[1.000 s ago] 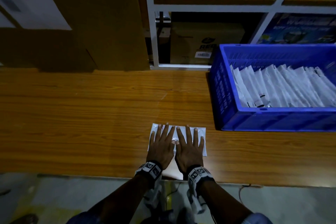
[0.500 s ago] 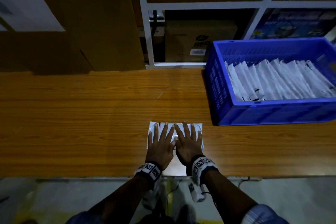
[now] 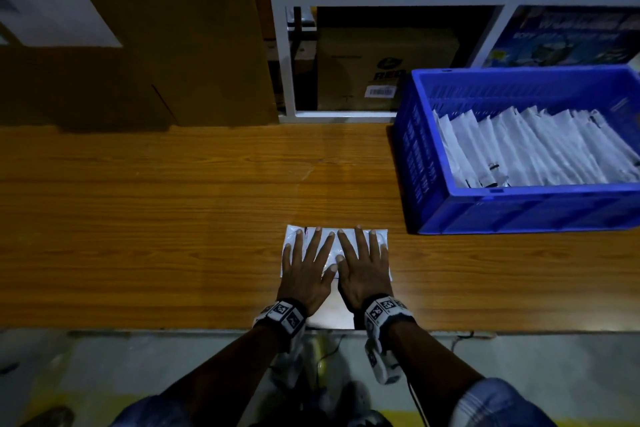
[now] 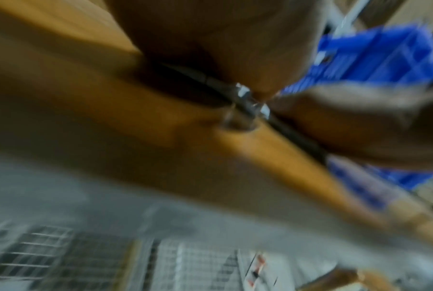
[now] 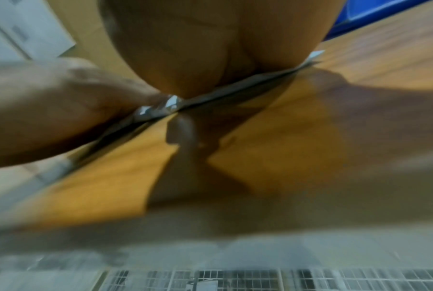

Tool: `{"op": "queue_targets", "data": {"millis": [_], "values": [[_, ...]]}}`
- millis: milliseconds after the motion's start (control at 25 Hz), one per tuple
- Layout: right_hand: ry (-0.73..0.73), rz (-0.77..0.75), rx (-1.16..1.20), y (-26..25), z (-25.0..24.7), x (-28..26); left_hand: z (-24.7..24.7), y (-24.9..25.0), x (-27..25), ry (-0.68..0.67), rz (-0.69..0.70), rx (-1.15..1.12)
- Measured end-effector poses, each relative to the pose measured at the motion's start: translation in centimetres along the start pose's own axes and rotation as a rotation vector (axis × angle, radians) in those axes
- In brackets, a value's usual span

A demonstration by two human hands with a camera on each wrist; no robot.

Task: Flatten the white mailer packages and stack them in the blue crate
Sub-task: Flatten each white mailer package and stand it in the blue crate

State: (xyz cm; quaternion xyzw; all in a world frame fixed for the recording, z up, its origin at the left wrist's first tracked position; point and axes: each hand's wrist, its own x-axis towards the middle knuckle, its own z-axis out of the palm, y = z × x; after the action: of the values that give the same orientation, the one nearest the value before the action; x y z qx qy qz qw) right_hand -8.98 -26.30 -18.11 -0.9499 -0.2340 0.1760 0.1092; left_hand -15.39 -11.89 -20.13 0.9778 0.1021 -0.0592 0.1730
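We found one white mailer (image 3: 335, 236) lying flat on the wooden table (image 3: 138, 218), close to its near edge and left of the blue crate (image 3: 519, 211), apart from it. Our left hand (image 3: 304, 274) and right hand (image 3: 363, 270) lay side by side on top of it, palms down, fingers spread and straight, pressing rather than gripping; thumbs nearly met at the middle. Both wrist views were blurred and showed little beyond palm against packet. We judged the flattening step to be in hand, nearly done, since the packet showed only slight puffing between the fingers. Inside the crate a row of white mailers (image 3: 526, 149) leaned overlapping, one against the next. The next move, we reckoned, called for picking up the pressed packet by an edge, carrying it right, and slotting it in at the near-left end of that row without letting it balloon again.
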Motion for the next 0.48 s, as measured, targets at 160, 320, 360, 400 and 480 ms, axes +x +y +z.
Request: {"op": "queue_targets", "data": {"millis": [160, 320, 360, 400, 480], "values": [[-0.032, 0.014, 0.025, 0.0, -0.3, 0.5, -0.8, 0.2, 0.5, 0.014, 0.011, 0.079], [-0.060, -0.010, 0.045, 0.3, -0.5, 0.3, -0.4, 0.8, 0.3, 0.003, 0.017, 0.097], [-0.062, -0.017, 0.050, 0.3, -0.7, 0.2, -0.3, 0.7, 0.3, -0.013, 0.004, 0.085], [-0.054, -0.022, 0.065, 0.3, -1.0, 0.2, -0.2, 0.7, 0.5, -0.021, -0.005, 0.073], [0.009, -0.038, 0.088, 0.2, -1.2, 0.0, -0.2, 0.5, 0.6, -0.029, -0.008, 0.063]]}}
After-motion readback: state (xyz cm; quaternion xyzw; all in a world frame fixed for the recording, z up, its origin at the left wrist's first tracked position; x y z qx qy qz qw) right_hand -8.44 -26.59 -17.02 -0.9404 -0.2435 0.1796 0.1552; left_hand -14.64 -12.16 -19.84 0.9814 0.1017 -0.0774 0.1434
